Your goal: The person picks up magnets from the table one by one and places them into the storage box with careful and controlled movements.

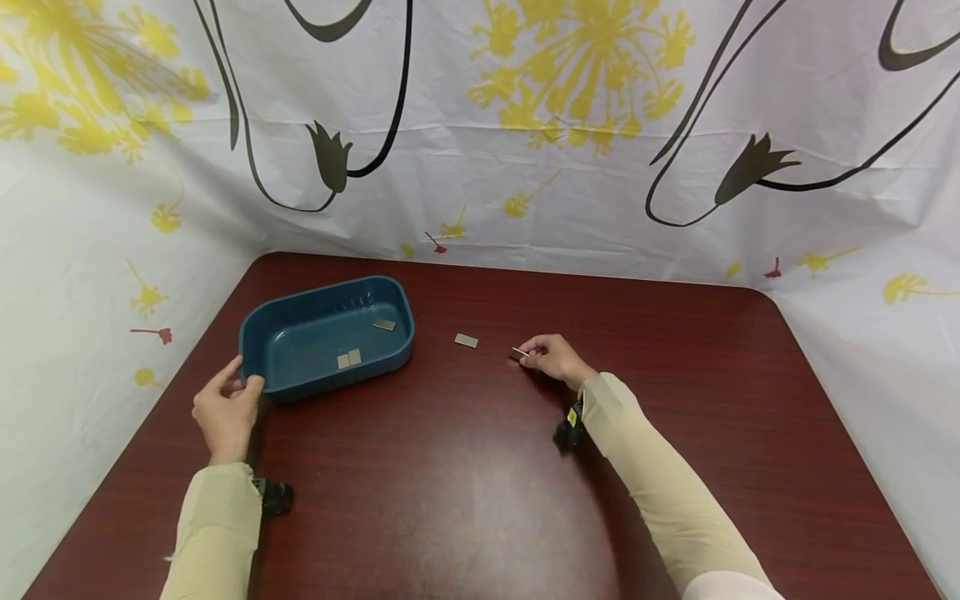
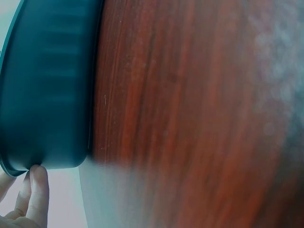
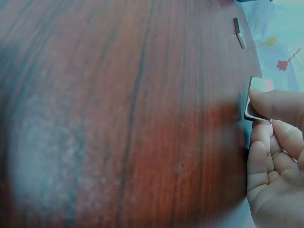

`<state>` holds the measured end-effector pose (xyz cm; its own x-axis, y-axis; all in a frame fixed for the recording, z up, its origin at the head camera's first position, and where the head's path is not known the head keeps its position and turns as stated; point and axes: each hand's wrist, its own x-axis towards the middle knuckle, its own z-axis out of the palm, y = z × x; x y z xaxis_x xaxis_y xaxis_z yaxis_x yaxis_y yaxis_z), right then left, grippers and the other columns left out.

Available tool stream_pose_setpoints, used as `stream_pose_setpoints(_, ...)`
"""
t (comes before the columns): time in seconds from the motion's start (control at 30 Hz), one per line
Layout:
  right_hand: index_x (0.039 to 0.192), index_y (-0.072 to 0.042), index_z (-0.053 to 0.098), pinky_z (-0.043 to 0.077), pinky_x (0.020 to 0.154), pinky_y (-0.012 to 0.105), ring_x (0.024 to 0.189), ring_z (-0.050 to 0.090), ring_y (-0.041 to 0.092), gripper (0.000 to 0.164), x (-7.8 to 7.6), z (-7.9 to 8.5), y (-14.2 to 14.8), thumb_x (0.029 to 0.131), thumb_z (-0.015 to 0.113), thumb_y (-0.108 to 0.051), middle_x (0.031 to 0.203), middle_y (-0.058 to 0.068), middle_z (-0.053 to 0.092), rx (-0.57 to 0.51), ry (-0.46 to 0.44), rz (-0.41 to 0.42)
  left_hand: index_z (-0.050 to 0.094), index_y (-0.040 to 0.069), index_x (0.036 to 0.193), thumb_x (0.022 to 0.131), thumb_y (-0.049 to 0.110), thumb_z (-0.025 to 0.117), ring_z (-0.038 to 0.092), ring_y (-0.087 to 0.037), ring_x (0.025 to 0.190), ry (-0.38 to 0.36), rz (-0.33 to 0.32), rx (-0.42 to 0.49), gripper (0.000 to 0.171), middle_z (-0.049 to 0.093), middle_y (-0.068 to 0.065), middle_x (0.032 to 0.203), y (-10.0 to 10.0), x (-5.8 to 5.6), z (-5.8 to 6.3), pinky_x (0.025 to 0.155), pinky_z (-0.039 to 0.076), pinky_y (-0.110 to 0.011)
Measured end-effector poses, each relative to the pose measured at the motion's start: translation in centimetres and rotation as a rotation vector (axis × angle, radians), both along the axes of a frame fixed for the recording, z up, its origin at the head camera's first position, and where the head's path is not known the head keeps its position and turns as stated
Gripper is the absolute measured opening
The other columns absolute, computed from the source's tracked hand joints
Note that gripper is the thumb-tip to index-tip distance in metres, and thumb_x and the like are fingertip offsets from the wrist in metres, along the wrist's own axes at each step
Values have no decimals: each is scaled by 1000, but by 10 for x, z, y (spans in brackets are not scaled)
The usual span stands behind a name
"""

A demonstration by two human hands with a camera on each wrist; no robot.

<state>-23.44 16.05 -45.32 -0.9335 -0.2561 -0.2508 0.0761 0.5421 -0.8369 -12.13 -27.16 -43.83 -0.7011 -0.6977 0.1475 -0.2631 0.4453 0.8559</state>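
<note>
My left hand (image 1: 227, 414) grips the near left corner of a blue rectangular plastic tray (image 1: 375, 365), fingertips right at the rim. In the left wrist view, fingers (image 2: 39, 192) touch the end of the tray (image 2: 47, 104). My right hand (image 1: 553, 358) pinches a small flat rectangular metal piece (image 1: 518, 354) between thumb and fingers, low over the table. The right wrist view shows the shiny metal piece (image 3: 254, 102) under the thumb. A similar metal piece (image 1: 467, 341) lies on the table between the tray and this hand. Inside the tray lie one metal piece (image 1: 385, 324) and two side-by-side pieces (image 1: 348, 359).
The dark red-brown wooden table (image 1: 420, 483) has a glossy light patch near its middle. A white cloth (image 1: 450, 167) printed with yellow flowers and dark stems hangs behind it and along the sides. Dark wrist cameras (image 1: 276, 497) are strapped at both sleeves.
</note>
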Motion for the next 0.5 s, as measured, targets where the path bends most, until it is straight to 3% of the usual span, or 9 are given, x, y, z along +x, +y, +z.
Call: stream_pose_setpoints(0.5, 104, 0, 59, 40, 64, 26, 73, 48, 17, 22, -3, -1, 6, 85, 59, -11, 87, 6, 54, -24, -71, -9, 62, 15, 118, 76, 15, 58, 45, 8, 54, 0, 8, 17, 41, 50, 2, 74, 0, -1, 0, 57, 34, -11)
